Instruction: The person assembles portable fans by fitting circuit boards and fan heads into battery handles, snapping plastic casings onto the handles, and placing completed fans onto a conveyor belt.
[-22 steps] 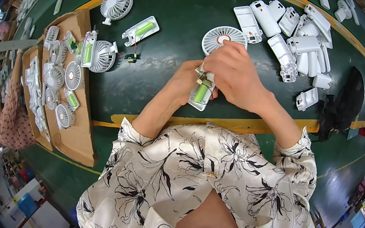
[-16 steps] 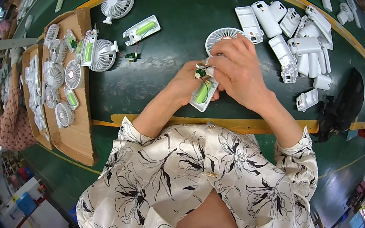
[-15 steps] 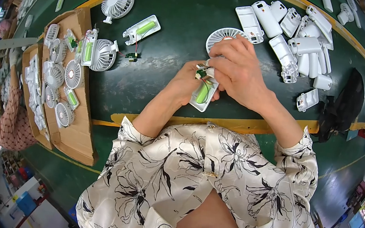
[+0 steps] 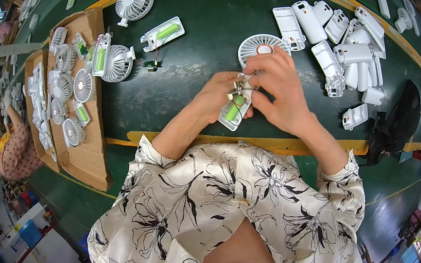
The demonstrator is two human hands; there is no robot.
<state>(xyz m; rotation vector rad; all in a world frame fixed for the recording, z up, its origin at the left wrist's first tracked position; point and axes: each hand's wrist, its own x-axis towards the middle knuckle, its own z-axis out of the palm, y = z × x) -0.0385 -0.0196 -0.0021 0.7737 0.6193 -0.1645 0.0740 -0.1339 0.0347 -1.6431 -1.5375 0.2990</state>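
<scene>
My left hand (image 4: 216, 94) is closed round the open white handle of a small hand fan, the handle's lower end (image 4: 228, 125) showing below my fingers. Inside it lies a green battery cell (image 4: 235, 108) with thin wires. A small circuit board (image 4: 239, 87) sits above the cell, by my left fingertips. My right hand (image 4: 281, 90) is bent over the board's right side, thumb and fingers pinched together; what they pinch is too small to make out. Just beyond my hands is the round white fan head (image 4: 255, 47), partly covered by my right fingers.
White handle shells (image 4: 354, 54) are heaped at the right, beside a black cloth bag (image 4: 401, 118). Left lie an open handle with a cell (image 4: 166, 31), a fan (image 4: 134, 4) and a cardboard box (image 4: 90, 148) of fans. A person (image 4: 16, 147) is at far left.
The circuit board has tilted and come down closer to the handle and cell. My right fingers have shifted slightly; the left hand keeps its hold. The person at far left has moved.
</scene>
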